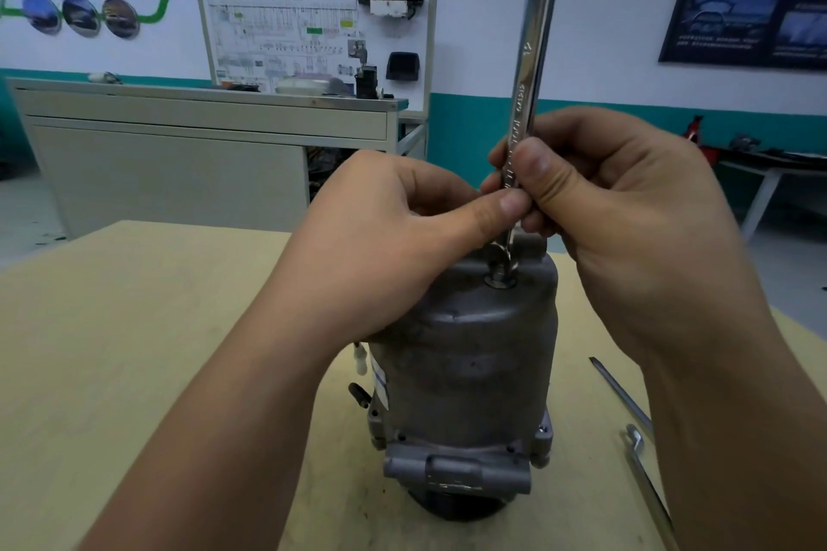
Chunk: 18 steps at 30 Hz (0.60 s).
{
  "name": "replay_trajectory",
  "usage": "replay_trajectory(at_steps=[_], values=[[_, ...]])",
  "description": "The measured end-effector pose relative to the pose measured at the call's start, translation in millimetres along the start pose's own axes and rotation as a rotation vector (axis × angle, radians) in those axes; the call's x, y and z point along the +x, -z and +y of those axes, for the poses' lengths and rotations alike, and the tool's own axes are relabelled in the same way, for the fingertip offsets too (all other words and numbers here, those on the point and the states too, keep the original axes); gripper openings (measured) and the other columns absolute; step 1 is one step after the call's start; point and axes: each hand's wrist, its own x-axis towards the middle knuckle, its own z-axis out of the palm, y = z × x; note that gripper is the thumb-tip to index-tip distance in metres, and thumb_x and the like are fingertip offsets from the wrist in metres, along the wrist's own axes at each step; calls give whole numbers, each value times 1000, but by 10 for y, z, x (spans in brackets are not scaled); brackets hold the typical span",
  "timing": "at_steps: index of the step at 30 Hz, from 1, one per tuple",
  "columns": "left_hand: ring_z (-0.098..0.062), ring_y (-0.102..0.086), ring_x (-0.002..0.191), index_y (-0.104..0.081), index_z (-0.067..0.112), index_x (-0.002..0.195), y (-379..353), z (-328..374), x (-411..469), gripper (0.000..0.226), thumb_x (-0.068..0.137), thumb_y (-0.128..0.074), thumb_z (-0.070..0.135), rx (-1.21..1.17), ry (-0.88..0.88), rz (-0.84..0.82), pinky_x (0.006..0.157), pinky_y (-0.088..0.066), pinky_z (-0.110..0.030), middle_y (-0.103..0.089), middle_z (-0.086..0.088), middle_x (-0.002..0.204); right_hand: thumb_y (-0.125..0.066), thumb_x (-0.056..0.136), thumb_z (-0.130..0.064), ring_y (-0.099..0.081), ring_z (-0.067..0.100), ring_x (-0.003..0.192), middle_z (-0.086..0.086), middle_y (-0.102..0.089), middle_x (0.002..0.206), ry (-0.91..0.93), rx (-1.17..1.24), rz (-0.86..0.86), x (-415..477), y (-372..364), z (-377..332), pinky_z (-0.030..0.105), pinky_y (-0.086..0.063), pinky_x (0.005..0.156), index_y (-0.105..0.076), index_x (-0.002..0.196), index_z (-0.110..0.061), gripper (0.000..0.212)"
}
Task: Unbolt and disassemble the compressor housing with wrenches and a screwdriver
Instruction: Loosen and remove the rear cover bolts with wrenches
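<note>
Left grip (394,237) and right grip (626,210) pinch upright wrench (534,58) | lower end on bolt (499,278) atop compressor (470,362), just below grips

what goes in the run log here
wrench upright, end on top bolt | left hand pinches wrench | right hand pinches wrench | compressor upright on table

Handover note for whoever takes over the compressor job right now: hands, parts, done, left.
Left hand: pinches the wrench low on its shank.
Right hand: grips the same wrench just above.
The wrench stands upright, its lower end on the bolt at the top of the compressor housing, which stands on end on the table.
To the right on the table lie a thin shaft tool and a hooked-end tool.
Done: nothing visibly removed; the housing is in one piece.
Left: loosen this bolt, then any others, then split the housing.
</note>
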Motion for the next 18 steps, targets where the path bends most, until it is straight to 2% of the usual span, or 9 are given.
replay_trajectory(at_steps=[3, 5, 8, 12, 15, 18], values=[[5, -50, 45, -74, 28, 63, 10, 11, -5, 26, 60, -66, 52, -30, 4, -9, 42, -32, -6, -63, 12, 50, -56, 67, -33, -65, 1, 67, -9, -68, 65, 28, -37, -15, 1, -16, -7, 10, -49, 59, -62, 76, -24, 14], [5, -54, 47, -72, 29, 61, -7, 14, -4, 25, 54, -69, 53, -2, -3, 7, 43, -35, -8, -66, 14, 54, -56, 68, -34, -66, 3, 69, -9, -69, 67, 30, -52, -18, -5, -19, -7, 12, -51, 62, -63, 77, -25, 14], [-2, -63, 58, -72, 29, 62, -50, 9, -2, 35, 49, -70, 61, 62, -11, 67, 53, -45, -23, -69, 11, 62, -56, 67, -35, -67, 4, 71, -6, -70, 72, 31, -64, -13, -7, -4, -2, 13, -52, 64, -63, 78, -26, 16], [5, -55, 52, -68, 30, 58, -55, 15, -8, 26, 61, -64, 55, 154, -49, 80, 47, -35, -8, -64, 19, 56, -57, 67, -32, -67, 5, 73, -6, -70, 71, 32, -15, -29, -5, 15, -9, 14, -52, 67, -65, 86, -24, 22], [6, -54, 50, -66, 33, 55, -53, 29, -20, 23, 64, -61, 53, 208, -71, 81, 48, -34, -7, -63, 20, 55, -55, 68, -32, -65, 0, 73, -13, -68, 69, 31, -12, -54, -4, 22, -11, 10, -49, 65, -66, 87, -26, 22], [3, -57, 55, -73, 27, 63, -67, 42, -30, 27, 66, -60, 51, 235, -85, 90, 50, -36, -8, -67, 17, 61, -54, 68, -35, -62, -2, 75, -16, -66, 69, 37, -63, -62, 5, 25, -4, 11, -48, 69, -65, 81, -27, 18]])
